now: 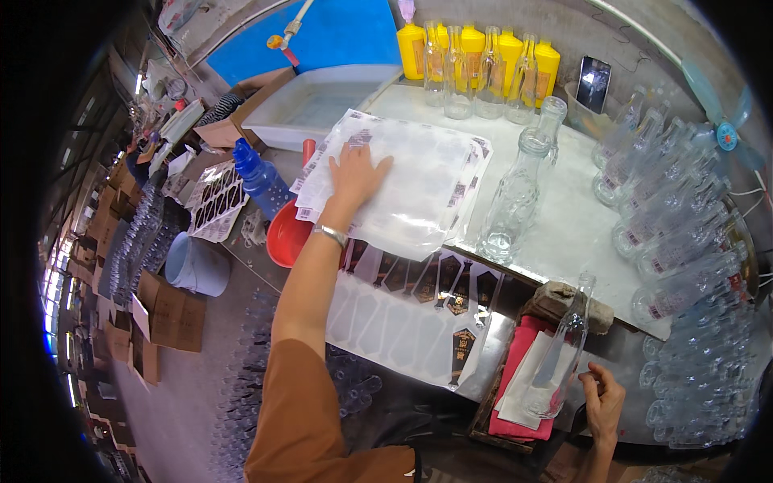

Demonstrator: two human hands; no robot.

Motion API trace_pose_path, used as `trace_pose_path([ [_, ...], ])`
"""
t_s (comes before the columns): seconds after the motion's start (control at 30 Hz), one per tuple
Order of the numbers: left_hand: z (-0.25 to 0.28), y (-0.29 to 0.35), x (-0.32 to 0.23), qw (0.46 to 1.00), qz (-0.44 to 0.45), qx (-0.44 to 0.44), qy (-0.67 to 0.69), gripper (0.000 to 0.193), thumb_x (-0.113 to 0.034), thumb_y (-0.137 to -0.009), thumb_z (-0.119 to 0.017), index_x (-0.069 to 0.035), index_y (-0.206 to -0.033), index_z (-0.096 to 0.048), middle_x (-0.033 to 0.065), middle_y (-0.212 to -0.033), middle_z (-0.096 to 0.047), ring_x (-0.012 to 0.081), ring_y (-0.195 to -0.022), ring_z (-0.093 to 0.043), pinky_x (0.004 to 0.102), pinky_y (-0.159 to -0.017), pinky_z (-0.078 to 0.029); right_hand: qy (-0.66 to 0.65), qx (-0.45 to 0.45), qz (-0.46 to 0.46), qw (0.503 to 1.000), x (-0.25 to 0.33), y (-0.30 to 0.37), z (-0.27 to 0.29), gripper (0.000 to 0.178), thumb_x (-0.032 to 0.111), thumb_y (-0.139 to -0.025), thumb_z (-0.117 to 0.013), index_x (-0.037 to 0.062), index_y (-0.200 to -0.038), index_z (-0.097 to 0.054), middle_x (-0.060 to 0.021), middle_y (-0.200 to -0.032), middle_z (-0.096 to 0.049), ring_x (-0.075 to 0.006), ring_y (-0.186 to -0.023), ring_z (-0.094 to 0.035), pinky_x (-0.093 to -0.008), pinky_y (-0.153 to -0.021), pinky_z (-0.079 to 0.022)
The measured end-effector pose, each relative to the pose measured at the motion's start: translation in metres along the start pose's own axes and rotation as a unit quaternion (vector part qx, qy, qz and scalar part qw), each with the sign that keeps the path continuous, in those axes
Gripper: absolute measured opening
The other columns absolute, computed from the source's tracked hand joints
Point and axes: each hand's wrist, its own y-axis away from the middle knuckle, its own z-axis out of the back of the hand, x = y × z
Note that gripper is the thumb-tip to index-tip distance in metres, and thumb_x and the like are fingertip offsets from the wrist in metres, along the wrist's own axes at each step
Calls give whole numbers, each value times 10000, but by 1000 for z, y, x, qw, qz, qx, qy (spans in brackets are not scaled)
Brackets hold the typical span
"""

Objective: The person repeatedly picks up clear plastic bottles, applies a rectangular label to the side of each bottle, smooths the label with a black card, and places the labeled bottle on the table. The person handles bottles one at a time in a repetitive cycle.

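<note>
My left hand [357,175] lies flat with fingers spread on a stack of translucent plastic sheets [427,189], dark printing along their edges. Low on the right, my right hand [604,398] is half curled beside a glass bottle [562,354], apart from it and holding nothing I can see. That bottle lies tilted on white cloths [522,386] over a red cloth [531,334] in a wooden tray, its neck by a stone-like block [568,304]. Between my arms is a decal sheet [394,330], with black-and-gold bottle-shaped labels [459,286] on part of it.
Two patterned glass bottles [515,197] stand on the white board [580,233]. More bottles [491,76] stand before yellow containers [411,52] at the back; many crowd the right [684,209], near a small fan [726,135]. A red basin [287,233] and blue jug [259,177] are left.
</note>
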Motion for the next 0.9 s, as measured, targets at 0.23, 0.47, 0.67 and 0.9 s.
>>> trace_pose_path([
  [0.23, 10, 80, -14, 982, -143, -73, 101, 751, -519, -951, -597, 65, -1413, -498, 312, -1434, -484, 445, -1373, -433, 561, -1152, -293, 41, 6, 21, 999, 2, -3, 2, 263, 74, -894, -674, -58, -1122, -684, -123, -831, -721, -108, -540, -525, -279, -528, -426],
  [0.47, -2, -5, 15, 998, -20, -38, 46, 773, -572, -945, -551, 86, -1352, -540, 284, -1430, -514, 403, -1333, -489, 542, -1140, -310, 49, 10, 72, 996, 5, 6, 2, 268, 80, -882, -693, -51, -1116, -685, -119, -833, -726, -132, -513, -527, -290, -520, -427],
  [0.67, 2, 65, -25, 986, -151, -57, 32, 641, -529, -939, -563, 68, -1165, -616, 239, -1232, -625, 383, -1173, -570, 508, -1034, -387, 47, 11, 59, 997, -1, 16, 3, 282, 87, -877, -701, -51, -1123, -685, -124, -845, -731, -135, -494, -523, -295, -520, -434],
  [0.9, 36, 152, 6, 967, -155, -187, 73, 412, -367, -916, -632, 28, -1034, -635, 215, -1052, -652, 408, -1001, -608, 484, -885, -455, 57, 2, 56, 997, -10, 24, 6, 292, 101, -879, -711, -48, -1129, -686, -133, -850, -726, -145, -512, -527, -305, -532, -442],
])
